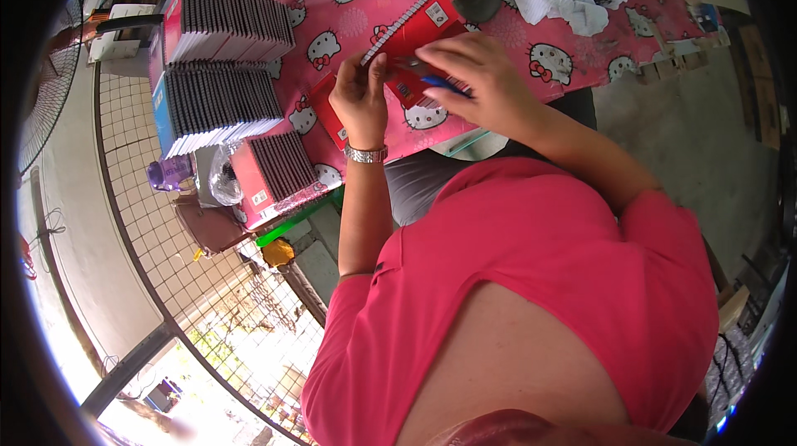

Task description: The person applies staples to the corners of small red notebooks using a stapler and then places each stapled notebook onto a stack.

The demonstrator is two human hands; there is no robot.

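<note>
A red spiral notebook [430, 24] lies slanted over the table, its pale coil running along the upper left edge. My left hand [361, 104] pinches the lower end of that coil between thumb and fingers. Closed around a blue-handled tool that looks like pliers [444, 85], my right hand [486, 72] has the tool's metal jaws close to the same end of the coil. Under my hands are more red covers [407, 90], partly hidden by my fingers. Another red cover [325, 112] shows left of my left wrist.
Stacks of dark-coiled notebooks [220, 101] stand at the left, with a shorter stack [278, 165] nearer me. A dark rounded object [478, 2] and a white cloth [573, 10] lie at the back. The pink cat-patterned tablecloth [353, 22] covers the table. A wire grille [133, 143] runs along the left.
</note>
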